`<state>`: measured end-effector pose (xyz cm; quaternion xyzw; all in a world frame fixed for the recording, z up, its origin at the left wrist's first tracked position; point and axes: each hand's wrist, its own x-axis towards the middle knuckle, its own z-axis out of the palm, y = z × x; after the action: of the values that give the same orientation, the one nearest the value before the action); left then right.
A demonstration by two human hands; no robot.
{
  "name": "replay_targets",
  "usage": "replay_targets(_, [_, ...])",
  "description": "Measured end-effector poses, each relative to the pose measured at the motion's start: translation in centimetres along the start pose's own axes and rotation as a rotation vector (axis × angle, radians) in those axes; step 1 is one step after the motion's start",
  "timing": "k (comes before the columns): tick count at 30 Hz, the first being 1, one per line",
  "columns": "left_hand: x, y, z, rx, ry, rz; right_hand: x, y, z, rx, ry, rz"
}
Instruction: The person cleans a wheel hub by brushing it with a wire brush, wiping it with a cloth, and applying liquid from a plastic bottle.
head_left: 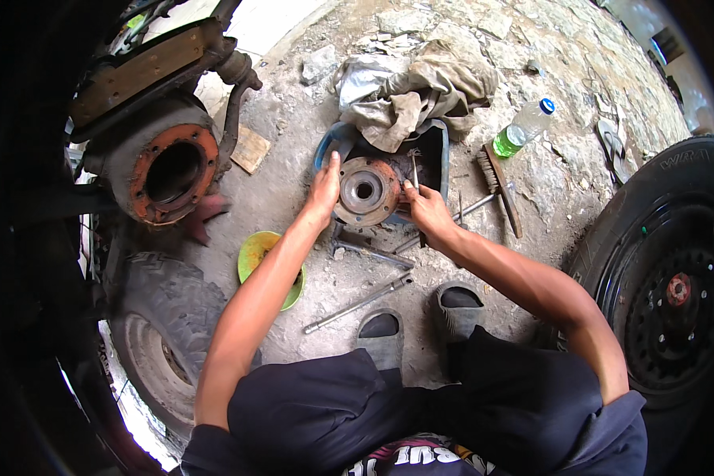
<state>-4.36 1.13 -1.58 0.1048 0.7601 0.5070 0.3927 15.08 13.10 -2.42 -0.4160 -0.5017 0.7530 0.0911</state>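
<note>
My left hand [324,186] grips the left side of a round, bolt-holed metal hub [357,210] with rusty red on its edge. My right hand [427,208] is closed on a slender tool [414,165] at the hub's right edge; its exact tip is hard to make out. Beneath and behind the hub is a cut-open plastic container [440,147] with dark insides and a bluish rim. A crumpled dirty cloth [416,87] lies just beyond it. To the right, a wire brush with a wooden handle [502,194] rests on the ground.
Left: axle housing with red flange [202,159], wooden block [248,149], large tyre [159,278]. Nearer: green bowl [250,250], metal bars [357,304], my sandalled feet [458,316]. Right: bottle with green liquid [523,127], flip-flops [611,151], upright wheel [611,254]. Broken stones cover the back.
</note>
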Motion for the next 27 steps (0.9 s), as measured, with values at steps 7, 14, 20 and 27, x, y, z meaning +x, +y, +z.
replay_targets(7, [-2.1,3.2,1.0,-0.27,-0.126,-0.132,0.1,-2.3,-0.3,0.083,-0.043,0.126])
replay_targets(14, [-3.7,6.4,2.0,-0.182,-0.082,-0.179,-0.5,-4.9,-2.0,0.137,-0.017,0.082])
replay_targets(20, [-5.1,11.7,3.7,-0.185,-0.142,-0.28,-1.3,-7.2,-3.8,-0.176,0.159,-0.058])
replay_targets(27, [-7.0,18.4,5.8,-0.097,-0.181,-0.296,-4.4,-15.2,-5.6,-0.264,0.079,0.054])
